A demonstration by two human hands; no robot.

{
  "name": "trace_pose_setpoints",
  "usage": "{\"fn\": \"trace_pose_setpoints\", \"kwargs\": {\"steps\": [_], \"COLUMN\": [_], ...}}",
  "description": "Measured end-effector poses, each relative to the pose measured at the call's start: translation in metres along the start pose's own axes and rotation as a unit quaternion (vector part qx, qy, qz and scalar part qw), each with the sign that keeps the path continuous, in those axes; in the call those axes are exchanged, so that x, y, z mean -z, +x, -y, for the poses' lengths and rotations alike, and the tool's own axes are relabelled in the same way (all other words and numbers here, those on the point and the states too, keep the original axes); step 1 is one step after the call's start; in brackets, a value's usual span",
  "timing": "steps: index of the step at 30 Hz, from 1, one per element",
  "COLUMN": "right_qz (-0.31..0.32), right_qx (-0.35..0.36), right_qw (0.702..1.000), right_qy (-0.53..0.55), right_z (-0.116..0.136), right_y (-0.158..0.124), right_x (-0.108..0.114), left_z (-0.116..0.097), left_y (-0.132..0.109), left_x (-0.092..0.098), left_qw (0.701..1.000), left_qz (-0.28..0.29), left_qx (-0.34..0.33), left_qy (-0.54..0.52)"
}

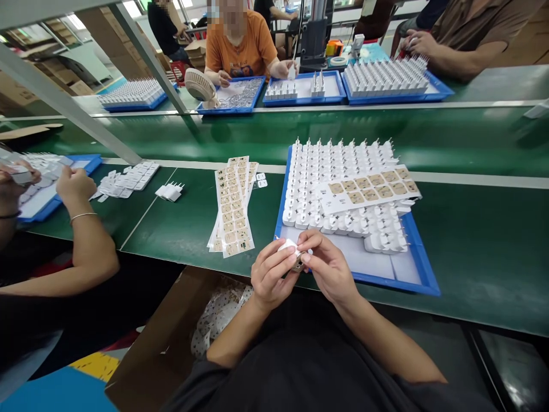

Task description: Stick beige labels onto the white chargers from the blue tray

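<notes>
Two bare hands, left hand [271, 273] and right hand [331, 266], close together at the near left corner of a blue tray [429, 280], fingers bent and tips nearly meeting. In the left, a white adapter [288, 245], grasped with fingers along its side, a prong poking out leftward. From the right, thumb and fingertips closed on the other end of the same adapter, beside a tan patch [298, 265] on its lower side; too covered by fingers to tell whether stuck flat. In the tray beyond, rows of white adapters [334, 177] with prongs up, a sheet of tan labels [371, 189] laid slantwise across the right-hand rows, and white lining [373, 262] along the near side. Left of the tray, on the green bench [484, 240], overlapping strips of tan labels [234, 209], with a small cluster of adapters [170, 191] farther left, near a heap of flat white parts [128, 180]. Below the bench edge, a cardboard box [150, 337] with crumpled dotted sheets [218, 309] inside. At far left, a co-worker's hand [76, 186] beside another blue tray [92, 163]. Across the green belt [206, 131], a person in an orange shirt [242, 48] behind a small fan [199, 86].
</notes>
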State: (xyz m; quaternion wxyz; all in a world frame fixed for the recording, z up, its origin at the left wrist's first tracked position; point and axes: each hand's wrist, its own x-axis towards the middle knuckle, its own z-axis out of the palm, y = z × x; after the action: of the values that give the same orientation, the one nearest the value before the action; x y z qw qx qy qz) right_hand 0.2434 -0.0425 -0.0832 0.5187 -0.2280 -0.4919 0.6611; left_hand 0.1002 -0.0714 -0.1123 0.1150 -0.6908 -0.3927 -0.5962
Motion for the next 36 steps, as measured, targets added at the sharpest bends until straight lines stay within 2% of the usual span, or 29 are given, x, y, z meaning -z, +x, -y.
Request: {"fn": "trace_pose_setpoints", "kwargs": {"steps": [7, 12, 16, 20, 24, 26, 28, 30, 31, 33, 35, 36], "right_qz": [-0.008, 0.019, 0.039, 0.049, 0.043, 0.043, 0.072, 0.128, 0.172, 0.277, 0.364, 0.386], "right_qx": [0.008, -0.009, 0.042, 0.158, 0.297, 0.349, 0.366, 0.338, 0.302, 0.17, 0.0, -0.047], "right_qw": [1.0, 1.0, 0.988, 0.932, 0.838, 0.794, 0.785, 0.81, 0.829, 0.857, 0.849, 0.837], "right_qy": [-0.007, -0.015, -0.141, -0.323, -0.456, -0.496, -0.495, -0.461, -0.439, -0.4, -0.383, -0.386], "right_z": [-0.001, 0.0, 0.013, 0.028, 0.026, 0.021, 0.013, 0.003, -0.005, -0.027, -0.061, -0.083], "right_y": [-0.003, -0.002, 0.003, 0.01, 0.012, 0.009, 0.001, -0.011, -0.018, -0.031, -0.039, -0.04], "right_x": [0.0, 0.005, 0.011, 0.011, 0.012, 0.013, 0.013, 0.01, 0.008, 0.002, -0.007, -0.013], "left_z": [0.0, 0.0, 0.001, 0.002, 0.002, 0.002, 0.004, 0.011, 0.016, 0.029, 0.044, 0.051], "left_y": [0.0, -0.001, 0.0, 0.0, -0.001, -0.003, -0.006, -0.01, -0.012, -0.015, -0.019, -0.021], "left_x": [0.0, 0.001, 0.002, 0.005, 0.007, 0.008, 0.011, 0.015, 0.019, 0.03, 0.045, 0.054], "left_qw": [1.0, 1.0, 0.999, 0.998, 0.998, 0.996, 0.99, 0.977, 0.968, 0.951, 0.935, 0.928], "left_qz": [0.004, 0.001, 0.016, 0.021, 0.022, 0.027, 0.03, 0.028, 0.022, -0.001, -0.036, -0.051], "left_qx": [-0.003, 0.01, 0.034, 0.04, 0.037, 0.065, 0.124, 0.203, 0.241, 0.306, 0.351, 0.368], "left_qy": [0.003, -0.006, -0.036, -0.035, -0.043, -0.051, -0.06, -0.064, -0.062, -0.054, -0.04, -0.031]}}
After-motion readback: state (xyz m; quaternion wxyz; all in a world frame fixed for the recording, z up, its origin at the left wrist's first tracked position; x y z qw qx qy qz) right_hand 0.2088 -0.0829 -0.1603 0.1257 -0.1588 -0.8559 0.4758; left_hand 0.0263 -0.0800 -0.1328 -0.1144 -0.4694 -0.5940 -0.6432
